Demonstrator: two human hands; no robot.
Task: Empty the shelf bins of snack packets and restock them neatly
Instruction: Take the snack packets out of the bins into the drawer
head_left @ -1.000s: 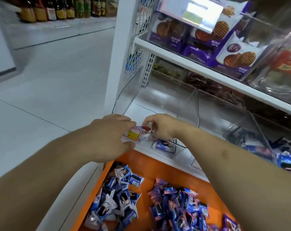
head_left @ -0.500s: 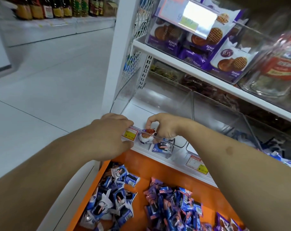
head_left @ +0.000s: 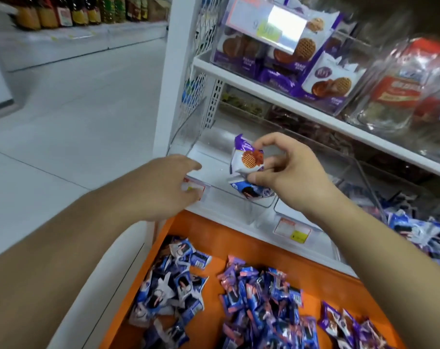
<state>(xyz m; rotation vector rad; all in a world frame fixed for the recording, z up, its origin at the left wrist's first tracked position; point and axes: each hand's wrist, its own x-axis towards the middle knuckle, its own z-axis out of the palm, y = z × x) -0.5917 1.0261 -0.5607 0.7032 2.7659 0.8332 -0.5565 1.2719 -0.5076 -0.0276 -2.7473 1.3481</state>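
A waffle packet (head_left: 248, 158) is pinched in the right hand (head_left: 289, 177) above the nearly empty clear bin (head_left: 239, 197), likely to clear out the last strays; a blue packet (head_left: 249, 190) sits under the thumb. The left hand (head_left: 168, 187), fingers loose and holding nothing, blurs over the bin's front price tag (head_left: 195, 188), perhaps steadying it. Whether the blue packet is gripped too is hard to tell.

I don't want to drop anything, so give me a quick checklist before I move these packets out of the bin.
1. Waffle packet pinched in right hand: ok.
2. Blue packet also secured by that hand: cannot tell; only the thumb touches it.
3. Left hand free to help: ok, open by the bin front.
4. Bin otherwise emptied: ok, no other packets visible inside.
5. Landing room on orange tray: ok, bare patch between the piles.
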